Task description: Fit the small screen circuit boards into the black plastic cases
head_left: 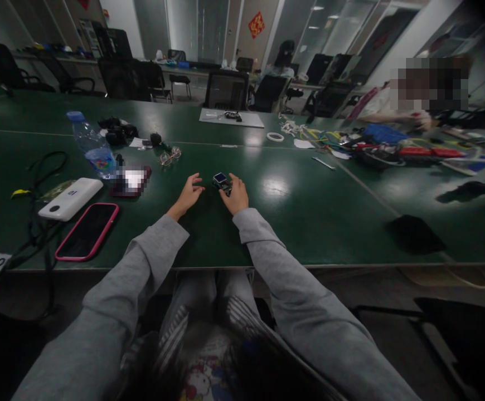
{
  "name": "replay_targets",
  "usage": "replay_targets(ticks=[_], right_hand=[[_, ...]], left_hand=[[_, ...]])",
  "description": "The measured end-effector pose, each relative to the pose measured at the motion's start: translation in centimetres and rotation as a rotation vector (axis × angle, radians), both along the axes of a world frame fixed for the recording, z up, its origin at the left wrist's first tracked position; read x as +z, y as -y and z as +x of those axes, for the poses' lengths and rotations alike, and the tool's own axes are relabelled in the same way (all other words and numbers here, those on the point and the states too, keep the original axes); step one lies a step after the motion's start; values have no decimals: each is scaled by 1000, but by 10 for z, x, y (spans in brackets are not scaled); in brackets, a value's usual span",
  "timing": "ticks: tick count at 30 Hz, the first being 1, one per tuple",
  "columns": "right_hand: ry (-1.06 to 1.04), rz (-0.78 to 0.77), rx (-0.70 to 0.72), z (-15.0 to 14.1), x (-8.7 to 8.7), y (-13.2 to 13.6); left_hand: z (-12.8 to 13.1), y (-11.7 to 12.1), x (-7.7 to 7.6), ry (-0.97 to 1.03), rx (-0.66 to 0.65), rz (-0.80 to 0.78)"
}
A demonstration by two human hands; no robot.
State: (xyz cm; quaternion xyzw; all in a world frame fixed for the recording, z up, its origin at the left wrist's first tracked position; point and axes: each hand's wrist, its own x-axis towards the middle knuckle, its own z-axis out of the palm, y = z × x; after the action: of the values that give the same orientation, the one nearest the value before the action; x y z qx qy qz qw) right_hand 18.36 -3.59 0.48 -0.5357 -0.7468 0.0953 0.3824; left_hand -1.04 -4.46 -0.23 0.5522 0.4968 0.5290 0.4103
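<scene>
A small dark electronic device with a little square screen (pixel 220 178) is at the middle of the green table. Its lower part looks like a bare circuit board. My right hand (pixel 237 195) grips its right side between thumb and fingers, hiding part of it. To the left of the device, my left hand (pixel 189 193) is open, its fingers apart and pointing toward the device without touching it. Whether the device rests on the tabletop or is slightly raised, I cannot tell.
On the left are a pink-cased phone (pixel 87 231), a white power bank (pixel 71 199), a water bottle (pixel 94 147) and glasses (pixel 170 156). Tangled cables and tools (pixel 376 145) cover the far right, near another person. A grey board (pixel 231 118) lies at the back.
</scene>
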Motion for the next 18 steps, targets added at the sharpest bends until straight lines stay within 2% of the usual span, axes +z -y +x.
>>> replay_targets(ticks=[5, 9, 12, 14, 16, 18], right_hand=[[-102, -81, 71, 3, -3, -7], [-325, -187, 98, 3, -3, -9], [-615, -360, 151, 0, -1, -9], [-841, -518, 251, -2, 2, -8], [-1035, -705, 371, -4, 6, -4], [-1137, -865, 471, -4, 10, 0]], left_hand=[[0, 3, 1, -39, 0, 5], [0, 3, 1, -61, -2, 9], [1, 3, 2, -56, -28, -1], [2, 4, 4, -46, -67, 6], [2, 6, 7, -14, -138, 32], [3, 9, 12, 51, -248, 52]])
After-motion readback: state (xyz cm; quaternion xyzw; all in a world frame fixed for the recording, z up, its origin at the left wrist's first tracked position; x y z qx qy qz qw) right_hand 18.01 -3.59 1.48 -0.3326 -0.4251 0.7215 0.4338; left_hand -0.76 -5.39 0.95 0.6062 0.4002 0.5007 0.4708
